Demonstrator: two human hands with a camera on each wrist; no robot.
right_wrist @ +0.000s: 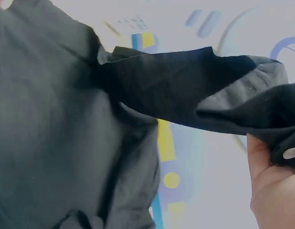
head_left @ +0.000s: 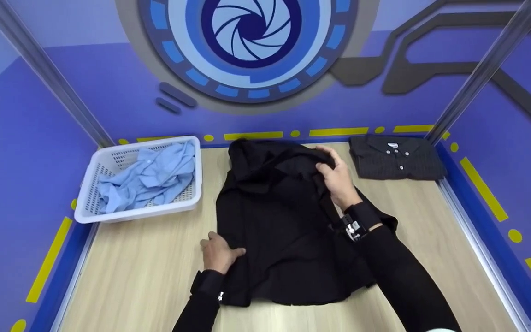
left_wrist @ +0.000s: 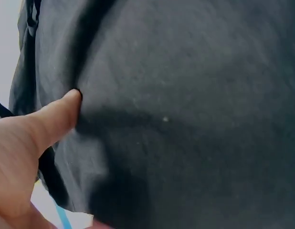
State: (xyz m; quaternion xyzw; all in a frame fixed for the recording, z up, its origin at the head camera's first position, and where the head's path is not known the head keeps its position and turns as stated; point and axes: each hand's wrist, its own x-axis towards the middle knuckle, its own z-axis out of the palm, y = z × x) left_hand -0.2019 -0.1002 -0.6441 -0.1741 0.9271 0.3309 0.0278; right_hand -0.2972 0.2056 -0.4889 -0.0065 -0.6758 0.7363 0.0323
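A black shirt (head_left: 288,240) lies spread on the table, its upper part bunched into loose folds. My right hand (head_left: 339,182) grips a strip of the shirt near the upper right. In the right wrist view, that strip (right_wrist: 176,90) stretches across to the hand (right_wrist: 276,191), with a pale button (right_wrist: 291,152) beside the fingers. At the lower left edge rests my left hand (head_left: 219,253), thumb over the cloth and fingers spread outside the edge. The left wrist view has the thumb (left_wrist: 57,119) pressing into a crease of dark cloth (left_wrist: 185,157).
A white plastic basket (head_left: 145,214) at the back left holds a crumpled light blue garment (head_left: 155,170). At the back right lies a folded dark shirt (head_left: 397,159) with pale buttons. Purple panels (head_left: 293,113) enclose the wooden table (head_left: 141,272) at the back and sides.
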